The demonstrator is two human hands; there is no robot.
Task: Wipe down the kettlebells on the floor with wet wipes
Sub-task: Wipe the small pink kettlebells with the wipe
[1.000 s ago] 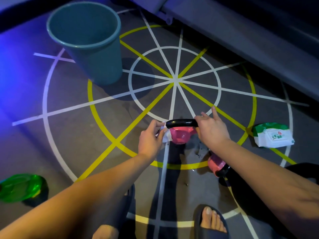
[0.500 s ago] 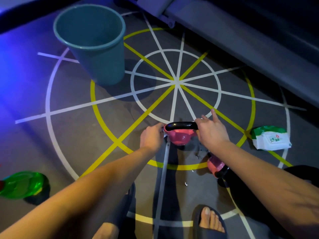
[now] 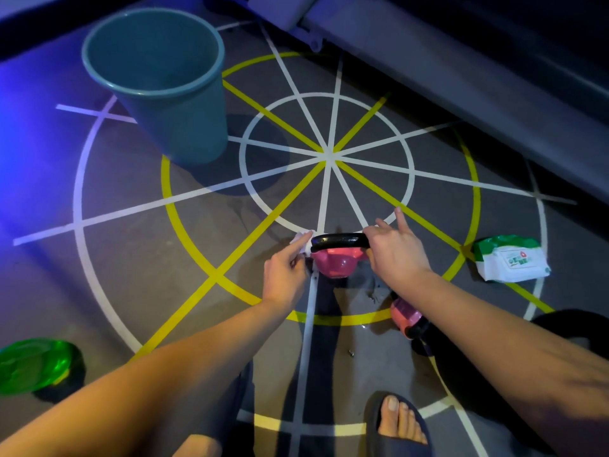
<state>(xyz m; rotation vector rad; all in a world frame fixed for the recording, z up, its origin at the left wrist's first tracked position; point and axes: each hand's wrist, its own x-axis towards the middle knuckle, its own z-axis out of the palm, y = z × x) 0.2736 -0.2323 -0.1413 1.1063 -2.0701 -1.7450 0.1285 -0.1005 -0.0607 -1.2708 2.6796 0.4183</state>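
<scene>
Hands meet at the pink kettlebell (image 3: 336, 263), which sits on the floor (image 3: 131, 258) right in front of us, on the painted lines. Our right hand (image 3: 393, 255) is on the right end of its black handle (image 3: 339, 240). We think it is there to hold the bell so it does not tip or slide when we rub it. Two fingers (image 3: 400, 219) of that hand poke out straight, away from us. The others seem to curl round the handle end, but we cannot see them well.

Our left hand (image 3: 286, 272) pinches the wet wipe (image 3: 301, 240) between thumb and fingers. The white wipe is bunched up and sticks out past the fingertips. It touches the left end of the handle, just where the handle bends down to the pink body. So the bell lies between our two hands, with the wipe on its left side.

A second pink kettlebell (image 3: 407, 319) lies near our right arm, partly hidden under it. The pack of wipes (image 3: 512, 258) lies off to the right, close enough to reach for a fresh one. A blue bucket (image 3: 158, 90) stands well apart at the far left; we guess it is for used wipes. A green thing (image 3: 33, 364) sits low on the left, and we cannot tell what it is.
</scene>
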